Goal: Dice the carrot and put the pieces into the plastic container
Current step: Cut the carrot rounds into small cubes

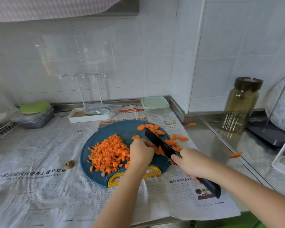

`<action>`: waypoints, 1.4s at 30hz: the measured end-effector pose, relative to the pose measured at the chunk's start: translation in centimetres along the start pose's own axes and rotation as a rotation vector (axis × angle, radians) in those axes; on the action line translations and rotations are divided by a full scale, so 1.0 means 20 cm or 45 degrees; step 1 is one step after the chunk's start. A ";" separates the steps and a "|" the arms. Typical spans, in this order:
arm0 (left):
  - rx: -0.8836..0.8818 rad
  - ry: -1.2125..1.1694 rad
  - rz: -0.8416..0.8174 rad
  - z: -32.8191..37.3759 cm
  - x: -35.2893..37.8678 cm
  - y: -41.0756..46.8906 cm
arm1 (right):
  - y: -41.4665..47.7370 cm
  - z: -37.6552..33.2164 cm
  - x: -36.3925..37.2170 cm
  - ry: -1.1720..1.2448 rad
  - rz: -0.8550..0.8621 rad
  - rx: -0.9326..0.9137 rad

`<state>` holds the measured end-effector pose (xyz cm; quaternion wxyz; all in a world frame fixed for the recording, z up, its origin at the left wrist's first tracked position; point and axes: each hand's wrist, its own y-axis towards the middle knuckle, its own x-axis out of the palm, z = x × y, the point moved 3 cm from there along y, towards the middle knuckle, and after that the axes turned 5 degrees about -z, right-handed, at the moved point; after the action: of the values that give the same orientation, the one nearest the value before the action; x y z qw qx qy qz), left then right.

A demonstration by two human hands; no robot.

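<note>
Dicing carrot slices [160, 152], frame centre
Left hand [141, 152] curls over them — firm, likely slippery, so pin flat; right hand [187, 163] clenches knife [161, 144] handle.

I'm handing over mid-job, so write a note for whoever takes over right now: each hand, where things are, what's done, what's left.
Left hand: fingers curled on carrot slices, steadying them on the cutting board beside the blade.
Right hand: grips the knife, blade down at those slices.
Done: diced pile on the board's left half.
Left: dice the uncut slices at the far edge and on the newspaper, gather stray pieces from the steel counter, open the lidded plastic container behind the board, load everything.
</note>
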<state>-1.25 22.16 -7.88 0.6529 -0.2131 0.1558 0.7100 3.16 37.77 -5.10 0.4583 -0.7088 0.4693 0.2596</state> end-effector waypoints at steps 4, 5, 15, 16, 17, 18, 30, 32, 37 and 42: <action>0.011 0.164 0.003 0.04 -0.03 0.00 | 0.01 0.00 0.00 0.080 -0.043 0.037; -0.009 0.213 -0.015 0.05 -0.03 0.01 | 0.01 0.00 0.00 0.086 -0.045 0.036; -0.138 0.195 -0.259 0.07 -0.06 0.04 | 0.02 -0.02 0.00 0.189 -0.087 0.027; -0.135 0.209 -0.244 0.06 -0.05 0.04 | 0.02 -0.02 0.00 0.202 -0.087 0.033; -0.135 0.224 -0.220 0.06 -0.05 0.04 | 0.03 -0.03 0.01 0.201 -0.087 0.042; -0.137 0.237 -0.199 0.06 -0.04 0.04 | 0.03 -0.03 0.01 0.190 -0.087 0.056; -0.171 0.293 -0.215 0.05 -0.02 0.07 | 0.07 -0.04 0.02 0.200 -0.042 0.070; -0.202 0.277 -0.255 0.06 -0.03 0.08 | 0.08 0.00 -0.01 0.243 -0.027 0.050; -0.332 0.279 -0.458 0.08 -0.05 0.08 | 0.04 0.03 -0.06 0.391 -0.034 0.011; -0.437 0.025 -0.551 0.09 -0.05 0.07 | 0.01 0.00 -0.03 0.420 -0.068 -0.053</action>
<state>-2.81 22.02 -5.84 0.7421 -0.3558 -0.0097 0.5680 2.64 37.93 -4.64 0.3668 -0.7634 0.5138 0.1372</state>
